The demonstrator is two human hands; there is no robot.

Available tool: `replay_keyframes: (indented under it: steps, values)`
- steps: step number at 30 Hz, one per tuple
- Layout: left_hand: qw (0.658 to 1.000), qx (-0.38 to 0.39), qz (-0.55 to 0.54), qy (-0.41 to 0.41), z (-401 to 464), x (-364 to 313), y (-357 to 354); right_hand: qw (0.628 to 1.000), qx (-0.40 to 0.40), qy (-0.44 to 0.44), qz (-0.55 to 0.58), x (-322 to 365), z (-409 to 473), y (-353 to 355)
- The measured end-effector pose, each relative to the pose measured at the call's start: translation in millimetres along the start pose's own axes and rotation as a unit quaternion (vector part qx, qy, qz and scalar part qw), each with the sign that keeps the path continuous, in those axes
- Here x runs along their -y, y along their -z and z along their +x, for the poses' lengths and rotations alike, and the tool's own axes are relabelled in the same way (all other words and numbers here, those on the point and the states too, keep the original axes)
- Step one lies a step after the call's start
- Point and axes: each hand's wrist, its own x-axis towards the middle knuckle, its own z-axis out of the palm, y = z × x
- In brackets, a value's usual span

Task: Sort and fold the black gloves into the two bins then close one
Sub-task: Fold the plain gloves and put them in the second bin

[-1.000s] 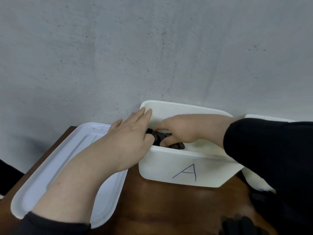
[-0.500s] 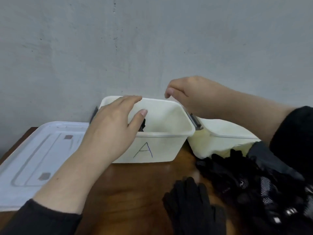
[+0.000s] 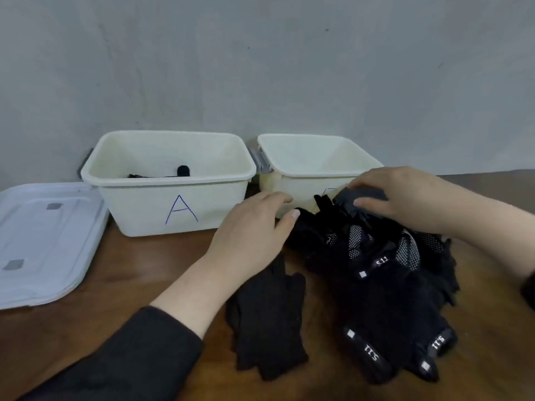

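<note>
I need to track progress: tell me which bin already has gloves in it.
The left bin, marked A: dark glove fabric shows above its front rim. The right bin shows only bare white walls inside, though its floor is hidden.

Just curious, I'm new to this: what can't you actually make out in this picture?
- Second bin's letter: head view, hidden by the right hand and glove pile.
- Contents of bin A: mostly hidden behind its front wall.
- Lid: cut off by the left edge.
</note>
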Motion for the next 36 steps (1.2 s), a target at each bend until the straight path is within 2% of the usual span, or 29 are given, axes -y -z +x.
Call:
replay_keyframes:
  steps: [8, 11, 15, 20, 23, 26, 28, 30, 32, 36]
  values:
    - [0.999, 0.006, 0.033, 0.019, -9.6, -35.0, -27.7, 1.000, 0.030, -0.002, -0.009, -32.5, 30.2, -23.5]
    - [0.999, 0.006, 0.038, 0.028, -13.4, -44.8, -32.4, 0.996, 0.084, -0.019, -0.018, -43.7, 41.4, -37.5]
    - [0.998, 0.012, 0.049, 0.038, -17.8, -52.9, -36.1, 0.991, 0.119, 0.007, 0.065, -49.4, 46.1, -54.9]
    - [0.997, 0.007, 0.063, 0.038, -19.9, -59.5, -34.1, 0.995, 0.078, 0.017, 0.063, -52.1, 44.9, -62.0]
    - [0.998, -0.010, 0.047, 0.041, -21.1, -62.2, -31.3, 0.989, -0.056, -0.004, 0.136, -53.4, 35.6, -44.2]
    - [0.998, -0.040, 0.015, 0.045, -19.3, -65.1, -26.1, 0.956, -0.159, -0.031, 0.243, -48.7, 20.3, -12.3]
    - [0.997, -0.063, -0.010, 0.051, -17.3, -68.9, -20.6, 0.941, -0.170, -0.030, 0.291, -45.5, 11.4, 6.4]
    - [0.993, -0.086, -0.050, 0.056, -14.3, -74.2, -14.5, 0.907, -0.177, -0.019, 0.383, -38.2, 1.4, 21.6]
    - [0.986, -0.106, -0.109, 0.066, -12.3, -80.7, -6.7, 0.850, -0.162, -0.001, 0.501, -25.8, -9.5, 31.6]
    - [0.950, -0.116, -0.267, 0.111, -17.2, -93.0, 9.6, 0.739, -0.061, 0.043, 0.669, 8.8, -24.9, 33.7]
